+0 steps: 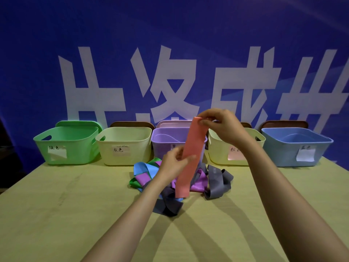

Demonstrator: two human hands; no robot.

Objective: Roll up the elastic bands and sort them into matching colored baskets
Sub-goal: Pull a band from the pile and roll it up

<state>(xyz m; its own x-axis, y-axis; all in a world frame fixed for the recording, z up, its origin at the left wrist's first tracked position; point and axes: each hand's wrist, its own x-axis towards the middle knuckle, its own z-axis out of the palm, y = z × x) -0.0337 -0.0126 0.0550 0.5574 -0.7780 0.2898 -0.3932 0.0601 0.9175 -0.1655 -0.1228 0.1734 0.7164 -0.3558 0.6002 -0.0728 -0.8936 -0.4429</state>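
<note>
Pink band (191, 148), top in right hand (221, 124), middle seemingly in left hand (173, 164).

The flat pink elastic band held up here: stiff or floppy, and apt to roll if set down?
Probably floppy: the flat pink elastic band hangs limp from a fingertip pinch of the right hand, the left hand pinching its middle. Likely light, since fingertips alone carry it. Laid flat it seems unlikely to roll, like the grey bands slumped on the table.
</note>
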